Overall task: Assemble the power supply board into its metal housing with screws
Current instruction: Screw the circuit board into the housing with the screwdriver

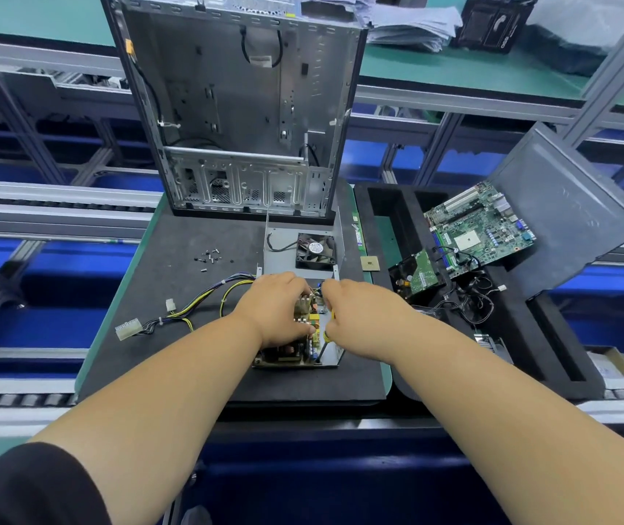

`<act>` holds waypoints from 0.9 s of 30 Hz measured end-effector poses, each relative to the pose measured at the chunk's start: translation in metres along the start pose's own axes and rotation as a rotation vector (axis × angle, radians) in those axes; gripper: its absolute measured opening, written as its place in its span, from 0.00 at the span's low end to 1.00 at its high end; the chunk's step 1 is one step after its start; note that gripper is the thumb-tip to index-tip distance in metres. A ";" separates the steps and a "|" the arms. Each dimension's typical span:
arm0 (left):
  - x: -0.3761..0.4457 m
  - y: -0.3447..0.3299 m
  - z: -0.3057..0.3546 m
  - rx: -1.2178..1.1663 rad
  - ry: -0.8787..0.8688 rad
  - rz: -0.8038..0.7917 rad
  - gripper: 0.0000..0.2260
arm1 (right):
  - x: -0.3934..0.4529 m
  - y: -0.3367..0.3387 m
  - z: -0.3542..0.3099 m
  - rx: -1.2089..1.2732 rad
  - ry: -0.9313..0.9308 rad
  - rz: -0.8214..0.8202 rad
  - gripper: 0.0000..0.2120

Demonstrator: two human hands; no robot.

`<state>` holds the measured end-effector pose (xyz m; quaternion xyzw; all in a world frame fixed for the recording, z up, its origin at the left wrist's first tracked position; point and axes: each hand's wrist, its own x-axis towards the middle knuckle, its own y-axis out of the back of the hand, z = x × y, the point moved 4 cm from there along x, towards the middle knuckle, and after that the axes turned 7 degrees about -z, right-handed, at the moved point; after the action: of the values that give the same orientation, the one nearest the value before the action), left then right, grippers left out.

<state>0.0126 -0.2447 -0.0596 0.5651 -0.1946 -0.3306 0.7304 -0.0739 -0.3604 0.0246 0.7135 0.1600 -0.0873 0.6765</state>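
Two bare forearms reach forward from the bottom edge, a black sleeve (18, 486) on the left one. Landmark: power supply board (291, 348), lying on the black foam mat (196, 358) near its front middle, inside a shallow metal housing (331, 356) whose bare floor shows along the board's right side. Left hand (274, 306) lies on top of the board, fingers curled down over the tall components, thumb at the board's right part; gripping the board. Right hand (355, 316) sits just right of the board over the housing floor, fingers curled, pinching a thin yellow-and-black tool (327, 337) that looks like a screwdriver; cannot tell where its tip lands. Left of the board a yellow and black cable bundle (204, 301) runs across the mat to a white connector (128, 328). Behind-left of the board, loose screws (210, 256) are scattered on the mat, apart from both hands. Directly behind the board, the housing's other half (283, 244) stands open with a black fan (316, 250) in it. Right of that, a small square chip (369, 264) at the mat's edge. Further right of the board, a black foam tray (552, 365) holds a green motherboard (481, 227), a smaller green board (422, 274) and tangled black wires (471, 297); a grey panel (568, 210) leans behind them. Far behind the board, an open computer case (234, 108) stands upright at the mat's back edge. Beyond it, a stack of papers (412, 26) on a green bench.
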 end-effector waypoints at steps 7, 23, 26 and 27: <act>0.000 0.000 0.000 -0.005 0.010 0.004 0.27 | 0.005 0.006 -0.004 -0.210 -0.076 -0.009 0.11; -0.001 0.000 0.000 -0.003 0.010 0.018 0.27 | 0.001 -0.004 0.003 -0.018 -0.019 -0.039 0.11; -0.001 0.001 0.001 0.001 0.007 0.021 0.27 | 0.001 -0.008 0.000 -0.006 -0.017 0.002 0.12; -0.001 0.001 0.001 0.003 0.007 0.025 0.27 | 0.001 -0.009 -0.001 -0.011 -0.021 0.009 0.12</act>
<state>0.0112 -0.2445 -0.0581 0.5647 -0.1995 -0.3192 0.7345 -0.0758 -0.3592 0.0157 0.7095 0.1499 -0.0909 0.6825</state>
